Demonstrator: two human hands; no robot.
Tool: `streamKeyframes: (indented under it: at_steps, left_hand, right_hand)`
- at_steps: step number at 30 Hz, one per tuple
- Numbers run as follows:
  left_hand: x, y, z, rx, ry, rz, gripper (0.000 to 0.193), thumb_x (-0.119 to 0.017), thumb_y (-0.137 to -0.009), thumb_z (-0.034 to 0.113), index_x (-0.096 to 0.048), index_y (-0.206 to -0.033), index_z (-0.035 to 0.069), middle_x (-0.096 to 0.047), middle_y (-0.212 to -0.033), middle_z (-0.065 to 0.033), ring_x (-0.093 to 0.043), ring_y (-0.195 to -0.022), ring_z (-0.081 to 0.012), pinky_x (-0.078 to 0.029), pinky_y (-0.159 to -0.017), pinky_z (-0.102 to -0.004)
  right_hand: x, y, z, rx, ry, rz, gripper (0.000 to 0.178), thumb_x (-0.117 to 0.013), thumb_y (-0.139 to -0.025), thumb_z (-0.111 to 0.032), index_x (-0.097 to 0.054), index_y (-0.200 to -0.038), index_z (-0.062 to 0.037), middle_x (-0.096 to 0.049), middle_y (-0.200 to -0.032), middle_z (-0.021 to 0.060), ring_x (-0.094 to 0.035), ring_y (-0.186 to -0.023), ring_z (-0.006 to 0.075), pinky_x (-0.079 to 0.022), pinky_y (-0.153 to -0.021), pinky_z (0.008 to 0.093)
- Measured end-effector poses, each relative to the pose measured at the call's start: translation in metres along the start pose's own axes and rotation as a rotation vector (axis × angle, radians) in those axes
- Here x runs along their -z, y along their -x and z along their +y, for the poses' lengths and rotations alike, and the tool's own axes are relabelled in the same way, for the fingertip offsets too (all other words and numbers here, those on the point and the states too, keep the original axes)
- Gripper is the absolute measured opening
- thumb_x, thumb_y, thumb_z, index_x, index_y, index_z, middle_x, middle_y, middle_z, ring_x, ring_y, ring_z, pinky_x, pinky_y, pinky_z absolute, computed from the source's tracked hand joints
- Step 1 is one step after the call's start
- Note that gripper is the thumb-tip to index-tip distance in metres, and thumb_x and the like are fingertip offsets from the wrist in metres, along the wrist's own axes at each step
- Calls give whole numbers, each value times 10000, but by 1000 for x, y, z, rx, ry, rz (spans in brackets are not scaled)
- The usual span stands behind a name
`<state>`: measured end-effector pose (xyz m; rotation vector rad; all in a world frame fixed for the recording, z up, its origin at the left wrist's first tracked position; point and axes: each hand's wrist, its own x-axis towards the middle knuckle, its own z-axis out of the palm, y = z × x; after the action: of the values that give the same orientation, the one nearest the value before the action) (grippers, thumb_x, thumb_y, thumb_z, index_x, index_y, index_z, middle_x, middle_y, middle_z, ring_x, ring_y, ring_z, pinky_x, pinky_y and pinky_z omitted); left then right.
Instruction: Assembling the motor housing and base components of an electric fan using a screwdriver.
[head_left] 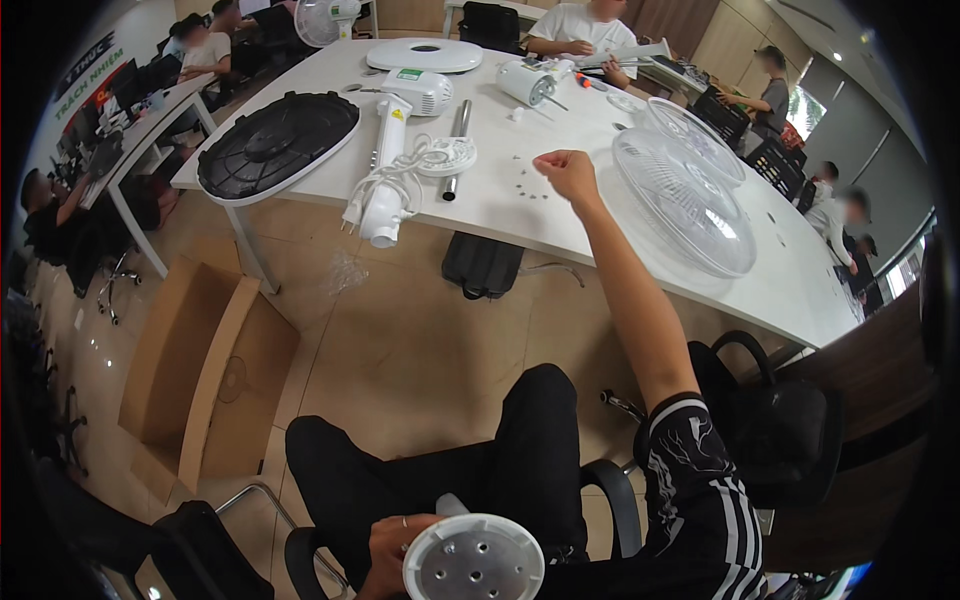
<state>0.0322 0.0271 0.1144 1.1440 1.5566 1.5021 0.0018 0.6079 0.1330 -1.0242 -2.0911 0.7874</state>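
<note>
White plastic tubular part with a flared round end and a grey, holed metal disc is at the lower edge of the head view, over the person's lap, disc upward. The left hand grasps it from the side, fingers curled around it. The right hand reaches over the white table, fingertips drawn together; whether they pinch anything I cannot tell. Small dark screws lie just beside it, in the open stretch between a shiny metal tube and a clear plastic fan guard. The white fan stand with coiled cord juts past the near edge; a black oval base reaches that edge farther left. Tiled floor separates table and knees.
</note>
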Motion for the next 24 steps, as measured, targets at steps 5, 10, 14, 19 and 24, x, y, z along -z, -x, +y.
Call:
streamKeyframes:
  at_steps: [5, 10, 14, 19, 24]
  left_hand:
    - [16, -18, -12, 57, 26, 186, 599, -451, -974, 497, -708, -1021, -41, -728, -867, -117, -725, -779, -180, -586, -637, -315]
    - [30, -37, -29, 87, 58, 303, 519, -515, -926, 428, -708, -1017, -45, -730, -858, -118, -726, -771, -184, -582, -640, -308]
    - [33, -60, -49, 74, 122, 334, 461, -567, -889, 373, -708, -1014, -47, -732, -851, -120, -728, -765, -186, -580, -643, -302]
    - [17, -86, -61, 51, 220, 267, 400, -631, -841, 303, -708, -1010, -51, -734, -842, -121, -730, -757, -189, -576, -646, -295]
    - [1, -73, -54, 74, 276, 214, 358, -695, -794, 234, -708, -1007, -54, -736, -832, -123, -732, -749, -192, -572, -650, -288]
  right_hand:
    - [-53, -75, 16, -55, 169, -7, 232, -812, -729, -276, -794, -889, -109, -747, -843, 83, -717, -859, 238, -560, -802, 354]
    - [-79, -100, 31, -29, 281, -46, 235, -827, -694, -261, -776, -868, -110, -739, -939, 105, -698, -945, 283, -553, -868, 392]
    - [-94, -107, 48, 111, 350, 58, 197, -831, -711, -259, -787, -810, -94, -740, -801, 111, -714, -780, 256, -563, -780, 368]
    - [-90, -103, 38, 166, 190, 140, 154, -800, -761, -203, -773, -787, -53, -726, -788, 157, -704, -745, 294, -555, -716, 404]
    - [-47, -32, -43, 292, -211, 215, 177, -816, -772, -190, -769, -799, -22, -715, -717, 152, -677, -621, 230, -532, -613, 341]
